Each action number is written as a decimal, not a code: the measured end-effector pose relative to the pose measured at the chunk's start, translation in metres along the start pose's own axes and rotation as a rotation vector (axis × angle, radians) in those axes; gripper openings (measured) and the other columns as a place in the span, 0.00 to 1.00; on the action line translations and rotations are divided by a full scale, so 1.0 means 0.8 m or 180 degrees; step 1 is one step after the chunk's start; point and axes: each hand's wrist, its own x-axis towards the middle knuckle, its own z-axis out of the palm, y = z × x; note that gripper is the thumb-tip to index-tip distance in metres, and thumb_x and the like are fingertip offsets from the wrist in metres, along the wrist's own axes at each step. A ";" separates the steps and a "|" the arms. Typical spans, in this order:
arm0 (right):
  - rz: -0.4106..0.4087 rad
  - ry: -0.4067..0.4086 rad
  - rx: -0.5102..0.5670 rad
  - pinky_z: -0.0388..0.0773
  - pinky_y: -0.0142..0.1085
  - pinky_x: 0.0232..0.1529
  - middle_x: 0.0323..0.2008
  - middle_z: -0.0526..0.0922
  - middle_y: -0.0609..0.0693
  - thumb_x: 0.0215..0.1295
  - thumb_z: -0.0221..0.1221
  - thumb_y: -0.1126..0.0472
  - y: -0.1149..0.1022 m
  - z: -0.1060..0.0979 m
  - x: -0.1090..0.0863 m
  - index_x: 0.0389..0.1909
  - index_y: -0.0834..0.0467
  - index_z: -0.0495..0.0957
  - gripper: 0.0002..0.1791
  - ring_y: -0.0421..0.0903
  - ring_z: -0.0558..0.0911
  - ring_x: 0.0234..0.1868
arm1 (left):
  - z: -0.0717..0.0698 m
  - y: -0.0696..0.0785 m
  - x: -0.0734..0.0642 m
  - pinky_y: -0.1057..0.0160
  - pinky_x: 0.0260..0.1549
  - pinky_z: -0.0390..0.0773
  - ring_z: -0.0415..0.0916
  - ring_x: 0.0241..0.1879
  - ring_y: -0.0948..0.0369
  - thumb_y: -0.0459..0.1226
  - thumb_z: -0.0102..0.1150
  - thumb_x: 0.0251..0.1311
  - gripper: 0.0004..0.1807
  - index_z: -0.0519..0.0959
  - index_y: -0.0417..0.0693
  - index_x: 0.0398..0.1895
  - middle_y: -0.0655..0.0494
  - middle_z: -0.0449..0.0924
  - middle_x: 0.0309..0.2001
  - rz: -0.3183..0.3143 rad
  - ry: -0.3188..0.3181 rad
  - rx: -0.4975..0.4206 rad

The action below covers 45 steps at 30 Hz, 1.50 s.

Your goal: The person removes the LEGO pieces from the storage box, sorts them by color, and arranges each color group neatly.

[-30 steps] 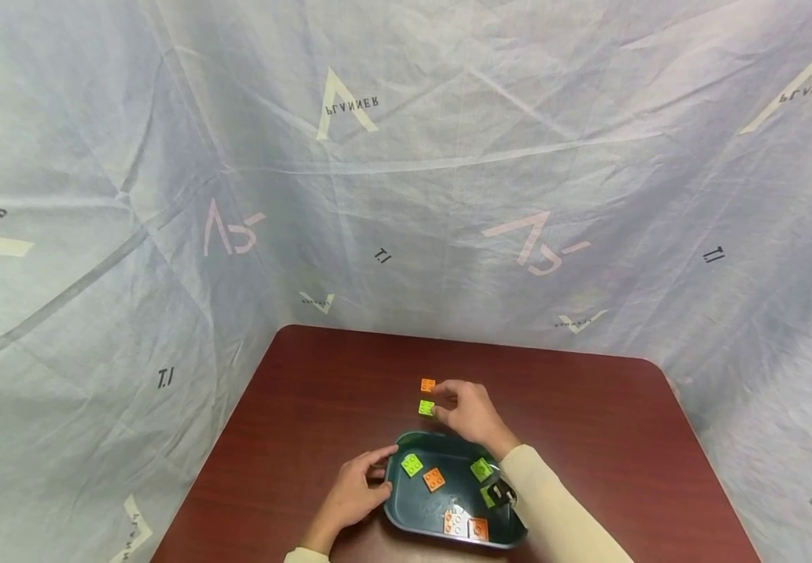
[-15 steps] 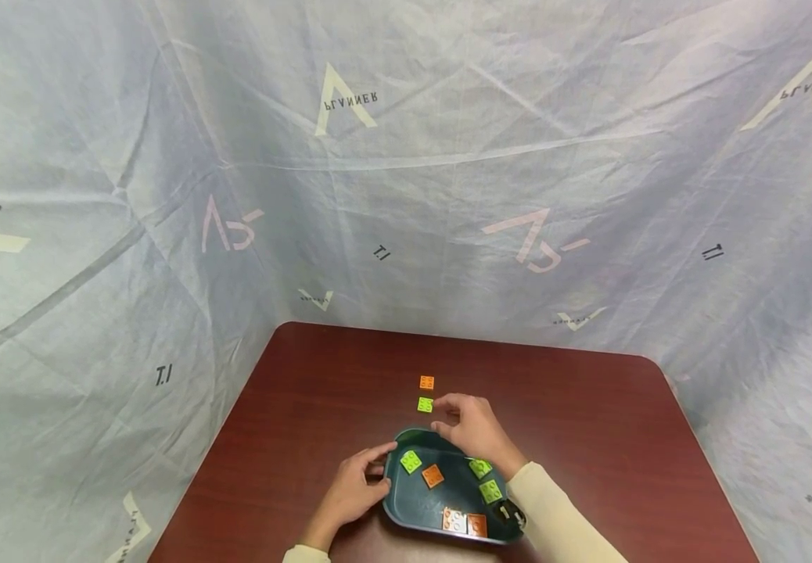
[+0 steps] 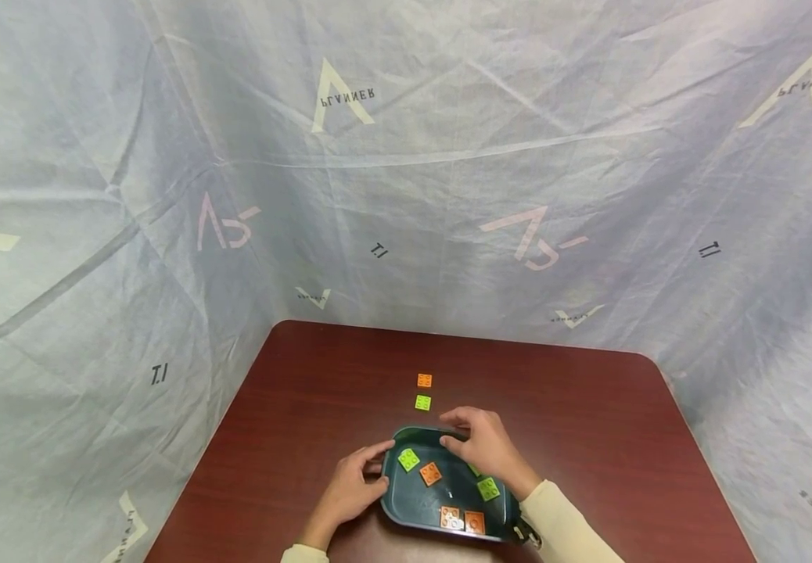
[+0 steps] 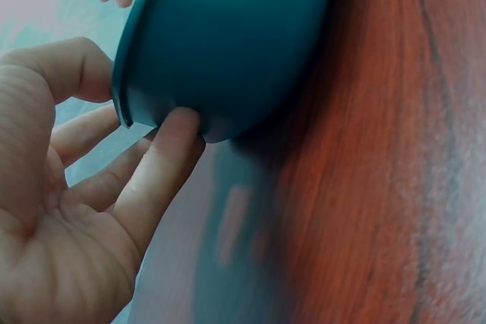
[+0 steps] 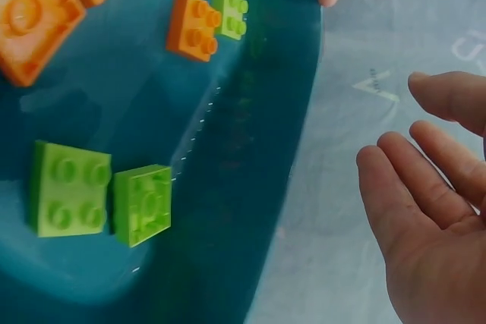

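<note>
A dark teal tray (image 3: 413,512) holds several green and orange toy bricks, among them a green brick (image 3: 408,460), an orange brick (image 3: 430,474) and another green brick (image 3: 488,489). My left hand (image 3: 352,489) holds the tray's left end, its fingertips against the rim and outer wall (image 4: 228,43). Above the tray's far right part hovers my right hand (image 3: 486,446), fingers loosely bent and nothing in it. It partly hides one green brick in the head view. Beyond the tray, a loose green brick (image 3: 423,403) and an orange brick (image 3: 424,380) lie on the table, one behind the other.
The reddish-brown table (image 3: 575,407) extends past the tray on both sides. Pale fabric sheets (image 3: 448,195) hang behind it and at the sides. A small dark object (image 3: 527,534) is at the right sleeve's cuff.
My right hand has drawn back from beside the green brick on the table toward the tray. Both loose bricks stay on the table. The left hand remains at the tray.
</note>
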 end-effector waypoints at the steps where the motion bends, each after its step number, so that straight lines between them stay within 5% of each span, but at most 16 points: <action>1: 0.0014 0.0000 0.0018 0.87 0.48 0.53 0.53 0.89 0.52 0.66 0.72 0.60 0.002 0.000 -0.002 0.55 0.52 0.87 0.17 0.54 0.89 0.54 | 0.000 0.000 0.000 0.66 0.44 0.85 0.87 0.51 0.52 0.33 0.68 0.58 0.34 0.79 0.53 0.71 0.47 0.84 0.60 0.0016 0.0005 -0.0003; 16: 0.0361 0.0134 0.0008 0.87 0.47 0.49 0.49 0.90 0.54 0.62 0.75 0.63 0.029 0.013 -0.032 0.51 0.58 0.88 0.17 0.53 0.90 0.49 | -0.001 -0.001 0.000 0.67 0.44 0.85 0.87 0.52 0.50 0.32 0.68 0.61 0.33 0.78 0.54 0.72 0.46 0.84 0.61 0.0048 -0.0011 -0.0026; 26: 0.0455 0.0567 -0.0466 0.85 0.40 0.43 0.43 0.91 0.49 0.56 0.78 0.61 0.049 0.034 -0.042 0.48 0.55 0.89 0.17 0.45 0.88 0.42 | -0.001 -0.001 0.001 0.66 0.44 0.86 0.88 0.51 0.51 0.32 0.69 0.60 0.33 0.78 0.50 0.72 0.43 0.84 0.61 0.0095 -0.0010 -0.0032; 33: 0.0437 0.0771 -0.0665 0.85 0.46 0.48 0.41 0.92 0.50 0.52 0.79 0.62 0.060 0.045 -0.043 0.46 0.57 0.89 0.18 0.48 0.89 0.44 | 0.000 -0.002 0.001 0.67 0.44 0.85 0.87 0.53 0.52 0.32 0.67 0.61 0.34 0.77 0.51 0.73 0.46 0.84 0.61 0.0035 -0.0046 -0.0068; 45: 0.0643 0.0705 -0.0693 0.85 0.49 0.48 0.41 0.91 0.51 0.52 0.79 0.63 0.067 0.055 -0.043 0.46 0.60 0.89 0.19 0.51 0.89 0.45 | 0.000 -0.004 0.001 0.67 0.44 0.85 0.87 0.54 0.50 0.33 0.68 0.62 0.34 0.77 0.53 0.74 0.47 0.83 0.62 -0.0017 -0.0061 -0.0042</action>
